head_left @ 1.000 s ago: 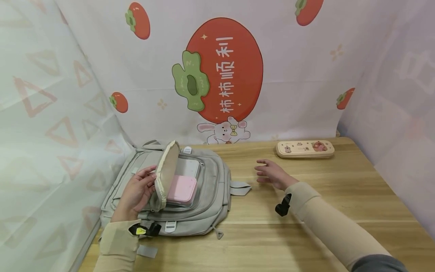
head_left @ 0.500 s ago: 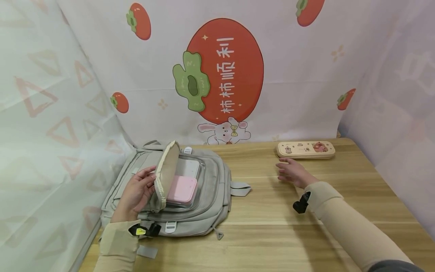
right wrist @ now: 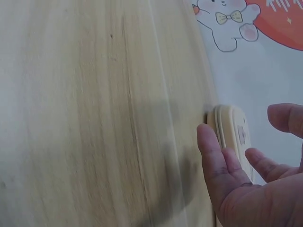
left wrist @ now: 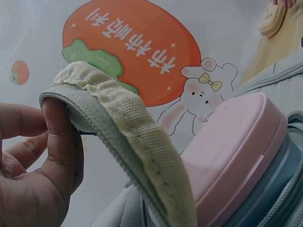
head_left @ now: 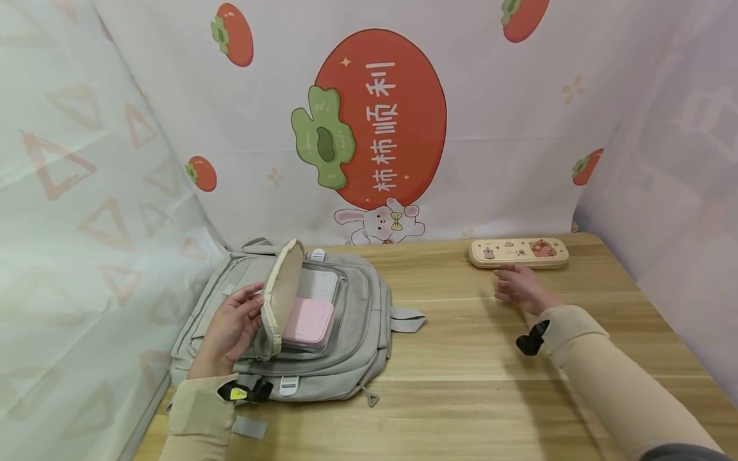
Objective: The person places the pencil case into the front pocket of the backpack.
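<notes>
A grey backpack (head_left: 371, 314) lies on the table at left with its front pocket unzipped. My left hand (head_left: 230, 326) pinches the edge of the pocket's flap (head_left: 284, 291), holding it raised. Inside the pocket lie a pink case (head_left: 308, 320) and a whitish flat box (head_left: 320, 283), partly hidden by the flap. At the back right is a cream pencil case (head_left: 501, 253) printed with small cartoon figures. Just in front of it my right hand (head_left: 524, 288) hovers, holding nothing; in the right wrist view its fingers (right wrist: 213, 158) are extended and overlap the case; contact cannot be told.
A printed cloth backdrop (head_left: 484, 186) stands behind the wooden table (head_left: 450, 397), with cloth on both sides. A grey strap loop (head_left: 407, 320) sticks out from the backpack toward the right. Near my left sleeve lies a grey strap end (head_left: 250, 427).
My right hand has moved rightward across the table, close to the pencil case. The left hand stays on the raised flap, and the backpack has not moved.
</notes>
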Demonstrator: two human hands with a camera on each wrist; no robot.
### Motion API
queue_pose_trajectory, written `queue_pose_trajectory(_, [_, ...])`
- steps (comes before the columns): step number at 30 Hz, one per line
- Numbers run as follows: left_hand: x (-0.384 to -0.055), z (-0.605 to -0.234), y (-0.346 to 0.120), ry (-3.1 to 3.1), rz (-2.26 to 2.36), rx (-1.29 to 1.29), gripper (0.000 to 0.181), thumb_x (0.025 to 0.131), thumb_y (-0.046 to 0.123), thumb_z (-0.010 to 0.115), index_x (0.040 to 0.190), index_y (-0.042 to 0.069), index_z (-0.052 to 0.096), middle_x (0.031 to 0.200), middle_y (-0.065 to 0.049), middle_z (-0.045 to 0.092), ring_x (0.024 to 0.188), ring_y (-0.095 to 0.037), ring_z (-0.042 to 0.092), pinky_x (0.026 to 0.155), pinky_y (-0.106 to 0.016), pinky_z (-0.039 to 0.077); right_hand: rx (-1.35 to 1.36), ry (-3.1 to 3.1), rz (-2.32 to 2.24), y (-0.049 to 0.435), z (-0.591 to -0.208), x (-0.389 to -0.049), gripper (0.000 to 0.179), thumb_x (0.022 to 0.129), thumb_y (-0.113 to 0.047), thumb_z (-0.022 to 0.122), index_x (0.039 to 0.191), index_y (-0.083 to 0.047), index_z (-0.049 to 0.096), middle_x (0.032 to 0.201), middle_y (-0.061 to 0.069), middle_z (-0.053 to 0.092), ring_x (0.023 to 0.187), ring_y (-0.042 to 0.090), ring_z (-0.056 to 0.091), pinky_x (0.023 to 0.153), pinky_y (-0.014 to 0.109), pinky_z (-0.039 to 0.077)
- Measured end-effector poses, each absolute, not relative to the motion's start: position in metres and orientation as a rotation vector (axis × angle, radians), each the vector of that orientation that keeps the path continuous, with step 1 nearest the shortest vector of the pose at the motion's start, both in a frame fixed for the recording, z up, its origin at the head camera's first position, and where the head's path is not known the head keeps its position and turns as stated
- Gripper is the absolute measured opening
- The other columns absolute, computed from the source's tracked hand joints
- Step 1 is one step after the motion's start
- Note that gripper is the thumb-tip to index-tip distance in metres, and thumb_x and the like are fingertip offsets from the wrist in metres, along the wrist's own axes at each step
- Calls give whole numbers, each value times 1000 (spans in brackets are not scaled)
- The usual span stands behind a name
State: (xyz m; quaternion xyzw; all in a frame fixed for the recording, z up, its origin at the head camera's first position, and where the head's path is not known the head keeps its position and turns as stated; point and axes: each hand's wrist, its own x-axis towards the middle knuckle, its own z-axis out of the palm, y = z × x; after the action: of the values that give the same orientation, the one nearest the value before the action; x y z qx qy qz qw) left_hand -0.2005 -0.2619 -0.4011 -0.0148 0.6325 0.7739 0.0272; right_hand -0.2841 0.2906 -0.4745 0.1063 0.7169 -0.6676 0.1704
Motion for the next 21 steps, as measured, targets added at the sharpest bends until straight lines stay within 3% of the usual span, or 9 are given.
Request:
queue_pose_trajectory(6, [-199,-402,-263,1941,2405,-36,32,108,-1,49,114,23,69,103,0,63,85,-9,65,70,-22,54,336,2069,-1884,305,-469,-285,70,112,-24,39,160,9,2,161,31,13,137,38,32,90,27,56])
queue_pose_trajectory(14, [-199,-400,-262,1958,2388,-57,31,108,0,48,115,23,67,103,1,62,85,-9,64,70,-21,54,453,2089,-1924,332,-467,-287,74,111,-27,37,160,8,-5,165,33,0,151,45,12,82,20,56])
queue_pose_trajectory(16, [-199,-399,-261,1967,2381,-62,30,108,0,48,116,23,67,103,1,61,85,-9,64,69,-21,53,491,2129,-1922,338,-468,-287,76,110,-28,39,160,8,-6,160,40,7,142,43,34,77,19,56])
queue_pose_trajectory(18, [-198,-400,-261,1972,2377,-68,30,108,0,48,116,23,67,103,1,61,85,-9,64,69,-21,53,541,2183,-1906,344,-469,-287,78,110,-28,41,160,9,-5,144,43,27,117,32,57,73,21,56])
queue_pose_trajectory(20, [-198,-400,-262,1972,2378,-74,31,108,0,48,115,24,67,103,1,61,85,-9,64,69,-21,53,576,2242,-1865,349,-470,-286,80,109,-30,43,160,9,-5,124,32,39,89,17,59,72,22,57])
queue_pose_trajectory(21, [-198,-401,-262,1970,2380,-76,31,108,0,48,114,24,67,103,1,62,85,-9,64,69,-21,54,591,2269,-1839,352,-470,-286,81,109,-31,44,159,10,-5,123,28,39,79,12,54,72,23,57])
